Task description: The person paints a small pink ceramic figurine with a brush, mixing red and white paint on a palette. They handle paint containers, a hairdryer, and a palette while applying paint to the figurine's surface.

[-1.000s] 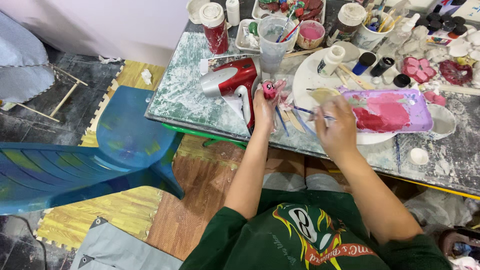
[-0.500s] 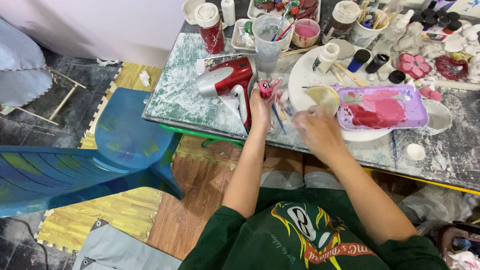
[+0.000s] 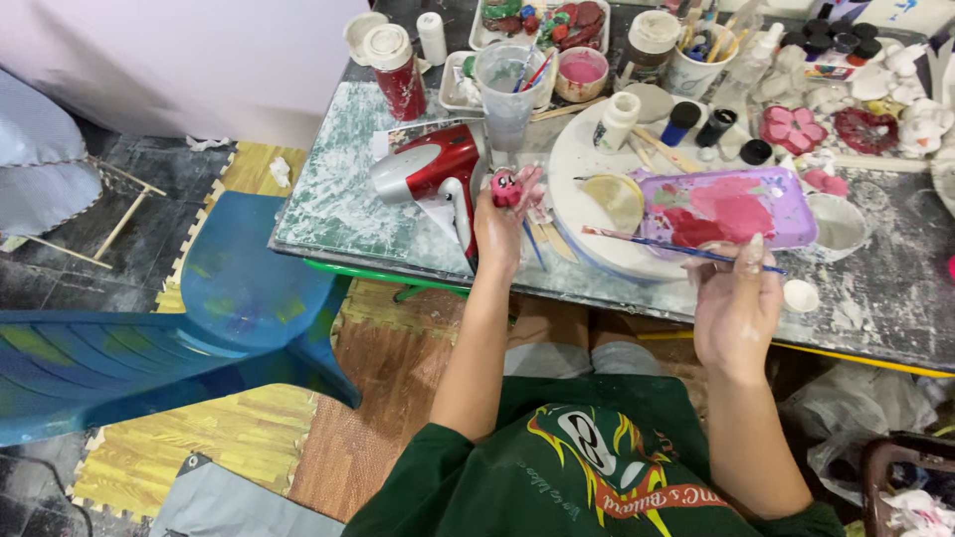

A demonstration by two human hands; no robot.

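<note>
Blue plastic chair (image 3: 199, 298) far left of the fingers, off the counter (image 3: 338, 199). Red hair dryer (image 3: 438, 169) just left of the left hand (image 3: 497, 229), fingers clamped on a small pink figurine (image 3: 507, 186). Clear cup (image 3: 509, 89) behind it. Right hand (image 3: 736, 303) fingers pinched on thin paintbrush (image 3: 667, 242), crossing the purple palette tray (image 3: 731, 207) just beyond.

Bright even indoor light, soft shadows, sharp focus, slight wide-angle edge distortion

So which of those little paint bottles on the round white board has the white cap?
The white bottle at the board's left side; the two small bottles beside it have dark caps.
</note>
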